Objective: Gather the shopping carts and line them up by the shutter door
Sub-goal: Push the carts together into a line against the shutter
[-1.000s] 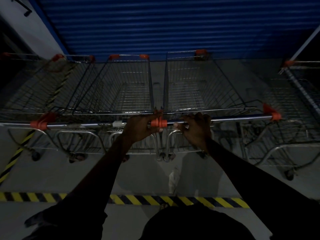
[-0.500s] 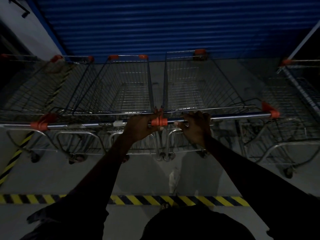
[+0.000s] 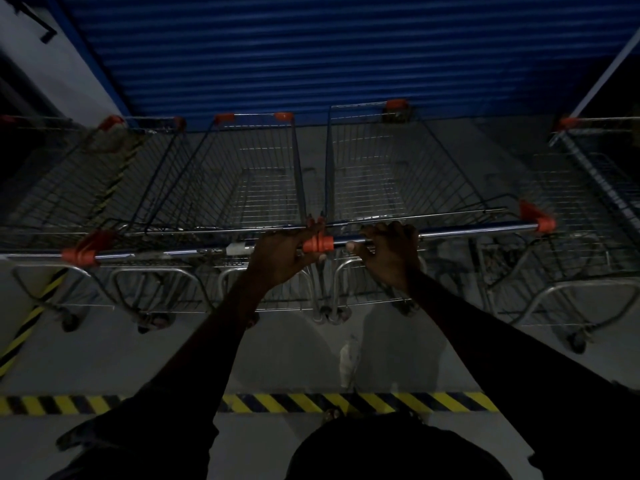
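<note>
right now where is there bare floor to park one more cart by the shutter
Bare floor lies between the right-hand cart and the far-right cart, up to the shutter door. More lies behind the handles, before the striped tape. Left of centre, carts crowd side by side.

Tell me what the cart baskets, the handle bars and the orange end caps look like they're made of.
Cart baskets: thin metal wire welded in a grid, dull grey, probably plated steel. Handle bars: smooth metal tube, shiny, catching highlights like chrome. Orange end caps: matte moulded plastic by the look. Both hands grip the bars. Dim light leaves finishes uncertain.
</note>
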Demonstrator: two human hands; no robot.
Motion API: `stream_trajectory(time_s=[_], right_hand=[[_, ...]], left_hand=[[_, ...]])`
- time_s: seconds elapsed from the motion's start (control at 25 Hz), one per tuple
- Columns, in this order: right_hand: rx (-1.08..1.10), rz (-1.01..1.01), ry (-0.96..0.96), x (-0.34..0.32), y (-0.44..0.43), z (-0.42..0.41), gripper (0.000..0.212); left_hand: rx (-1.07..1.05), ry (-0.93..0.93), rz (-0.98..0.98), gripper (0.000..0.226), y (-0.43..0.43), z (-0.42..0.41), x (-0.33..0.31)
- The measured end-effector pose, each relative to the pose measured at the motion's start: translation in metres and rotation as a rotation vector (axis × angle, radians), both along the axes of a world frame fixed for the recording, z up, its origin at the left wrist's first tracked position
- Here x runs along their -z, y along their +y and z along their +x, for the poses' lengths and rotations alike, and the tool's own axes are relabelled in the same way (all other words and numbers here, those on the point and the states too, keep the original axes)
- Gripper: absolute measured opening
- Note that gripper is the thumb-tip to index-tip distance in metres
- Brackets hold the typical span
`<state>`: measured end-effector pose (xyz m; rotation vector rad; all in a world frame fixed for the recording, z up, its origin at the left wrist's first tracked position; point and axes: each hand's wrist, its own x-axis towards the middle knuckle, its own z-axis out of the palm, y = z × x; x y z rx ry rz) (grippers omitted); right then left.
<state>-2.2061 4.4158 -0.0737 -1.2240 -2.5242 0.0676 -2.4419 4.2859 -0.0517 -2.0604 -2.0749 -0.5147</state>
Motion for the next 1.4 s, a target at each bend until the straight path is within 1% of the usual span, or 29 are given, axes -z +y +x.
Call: stream_trajectory(time_s=[0.08, 0.2, 0.28, 0.36, 0.44, 0.52, 0.6, 0.68, 0.76, 0.88, 0.96, 1.12, 1.24, 1.4], right_hand=[[-0.011, -0.025, 0.004, -0.002, -0.001, 0.0, 0.069], [-0.027, -0.071, 0.029, -0.008, 0.0, 0.003, 0.073], [-0.069, -0.105, 0.048, -0.009, 0.002, 0.009, 0.07], [-0.111, -0.096, 0.092, -0.007, 0.005, 0.023, 0.063], [-0.093, -0.073, 0.111, -0.008, 0.008, 0.042, 0.063], [-0.033, -0.061, 0.073, -0.01, 0.011, 0.063, 0.067], [-0.005, -0.047, 0.045, -0.011, 0.017, 0.084, 0.071], [-0.019, -0.071, 0.066, -0.014, 0.024, 0.107, 0.074], [-0.018, -0.116, 0.06, -0.017, 0.033, 0.135, 0.078], [0.001, -0.173, 0.015, -0.019, 0.049, 0.185, 0.083], [0.011, -0.204, -0.013, -0.022, 0.061, 0.227, 0.084], [0.05, -0.2, -0.048, -0.04, 0.074, 0.301, 0.08], [0.077, -0.198, -0.041, -0.053, 0.08, 0.344, 0.074], [0.138, -0.112, 0.013, -0.071, 0.098, 0.394, 0.057]], left_hand=[[0.006, 0.03, 0.037, 0.072, -0.001, 0.002, 0.003], [-0.005, 0.047, 0.038, 0.073, -0.001, 0.007, 0.004], [-0.018, 0.017, -0.015, 0.075, 0.0, 0.008, 0.003], [-0.02, -0.031, -0.069, 0.078, 0.0, 0.009, 0.002], [-0.045, -0.063, -0.065, 0.08, 0.001, 0.015, 0.0], [-0.09, -0.007, -0.025, 0.08, 0.005, 0.03, -0.006], [-0.079, 0.07, 0.007, 0.074, 0.013, 0.051, -0.012], [-0.027, 0.086, 0.014, 0.066, 0.027, 0.077, -0.015], [0.013, 0.079, -0.018, 0.064, 0.043, 0.112, -0.014], [0.042, 0.044, -0.112, 0.066, 0.067, 0.176, -0.008], [0.041, 0.016, -0.141, 0.069, 0.085, 0.221, -0.007], [0.031, -0.021, -0.115, 0.071, 0.119, 0.292, -0.007], [0.025, -0.071, -0.125, 0.068, 0.141, 0.334, -0.007], [0.166, -0.141, -0.146, 0.063, 0.168, 0.392, -0.015]])
